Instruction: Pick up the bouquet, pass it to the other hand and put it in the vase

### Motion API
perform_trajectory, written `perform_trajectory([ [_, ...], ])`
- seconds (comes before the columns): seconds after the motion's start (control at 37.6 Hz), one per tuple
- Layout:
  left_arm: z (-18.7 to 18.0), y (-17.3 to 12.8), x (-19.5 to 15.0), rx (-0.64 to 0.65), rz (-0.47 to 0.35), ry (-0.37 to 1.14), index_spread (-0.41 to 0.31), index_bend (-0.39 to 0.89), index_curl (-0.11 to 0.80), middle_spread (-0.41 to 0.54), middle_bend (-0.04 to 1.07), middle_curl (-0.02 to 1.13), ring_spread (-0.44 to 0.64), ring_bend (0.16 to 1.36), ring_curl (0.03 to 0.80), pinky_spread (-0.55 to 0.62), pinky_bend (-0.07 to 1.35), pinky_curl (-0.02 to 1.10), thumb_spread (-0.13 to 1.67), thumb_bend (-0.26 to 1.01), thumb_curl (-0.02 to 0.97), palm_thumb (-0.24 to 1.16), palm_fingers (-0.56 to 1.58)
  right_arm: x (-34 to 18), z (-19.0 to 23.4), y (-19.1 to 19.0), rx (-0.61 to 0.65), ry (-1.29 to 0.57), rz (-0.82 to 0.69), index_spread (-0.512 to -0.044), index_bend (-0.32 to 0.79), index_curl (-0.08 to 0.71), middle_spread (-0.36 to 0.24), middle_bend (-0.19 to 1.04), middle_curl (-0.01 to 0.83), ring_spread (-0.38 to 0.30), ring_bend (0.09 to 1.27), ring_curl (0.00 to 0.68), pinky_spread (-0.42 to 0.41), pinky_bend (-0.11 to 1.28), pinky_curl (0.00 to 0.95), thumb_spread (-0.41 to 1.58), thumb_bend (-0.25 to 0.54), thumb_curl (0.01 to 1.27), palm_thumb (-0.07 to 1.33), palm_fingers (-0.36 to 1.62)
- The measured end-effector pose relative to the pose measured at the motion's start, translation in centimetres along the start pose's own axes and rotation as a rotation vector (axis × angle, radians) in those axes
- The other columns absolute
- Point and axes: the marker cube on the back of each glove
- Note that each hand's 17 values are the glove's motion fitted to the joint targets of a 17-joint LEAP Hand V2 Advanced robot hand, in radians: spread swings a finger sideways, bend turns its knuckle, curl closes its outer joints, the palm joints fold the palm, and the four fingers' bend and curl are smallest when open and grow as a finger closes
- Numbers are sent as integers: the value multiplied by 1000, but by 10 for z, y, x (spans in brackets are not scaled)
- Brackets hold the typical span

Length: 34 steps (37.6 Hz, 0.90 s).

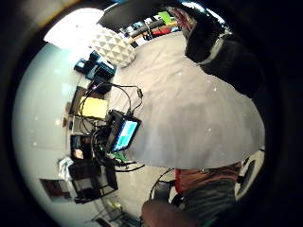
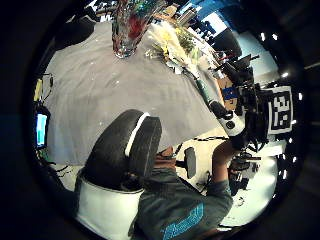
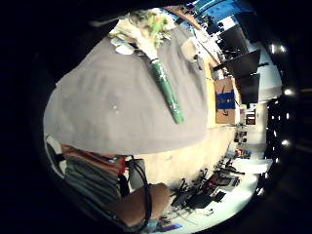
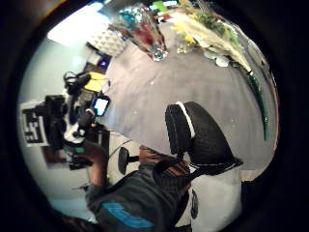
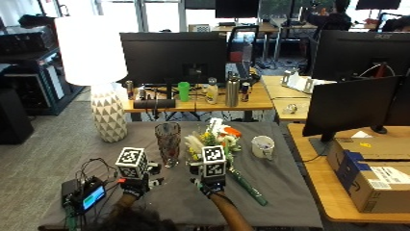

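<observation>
The bouquet [image 5: 214, 142] of pale and yellow flowers lies on the grey table cloth [image 5: 282, 192], its green wrapped stem [image 5: 249, 189] pointing at the front right. Just left of the flowers stands the glass vase [image 5: 168, 143], upright. My right hand [image 5: 211, 185] hovers over the cloth near the front edge, just left of the stem, holding nothing. My left hand [image 5: 133, 186] hovers further left, in front of the vase, also empty. The right palm views show the bouquet [image 3: 146, 29] and vase [image 4: 142, 31] apart from the hand. Relaxed fingers [image 2: 125, 150] show in the left thumb side view.
A white mug [image 5: 262, 147] stands right of the bouquet. A white lamp [image 5: 106, 115] is at the table's back left corner. A small device with a lit screen [image 5: 86, 195] and cables sits at the front left. Desks with monitors stand behind and at the right.
</observation>
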Motion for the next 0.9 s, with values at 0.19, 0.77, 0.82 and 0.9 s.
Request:
perform_trajectory([
  [0.19,8,6,3,-56,-3,39,-138,159,306,-29,169,294,87,488,286,279,258,304,1025,-23,205,152,628,53,6,-2,24,37,76,-347,122,185,71,291,295,173,371,237,298,500,311,1230,173,228,505,275],
  [0.77,19,1,8,-19,-6,22,-139,157,340,-18,160,308,89,496,312,280,260,353,1039,-24,242,143,608,217,123,-36,-25,-207,305,-344,133,215,99,164,293,211,277,243,300,690,389,1145,68,300,626,40],
  [0.82,22,0,7,-26,-7,20,-139,160,343,-17,160,309,89,496,313,278,259,356,1039,-24,244,142,608,219,133,-39,-41,-236,299,-337,107,206,108,168,291,221,294,246,303,709,394,1141,58,304,632,30],
  [0.9,24,-1,6,-33,-13,23,-140,160,346,-17,158,310,89,496,315,277,258,360,1039,-24,247,142,606,221,143,-40,-77,-242,305,-332,96,199,113,169,287,233,333,253,306,721,393,1136,41,311,639,33],
])
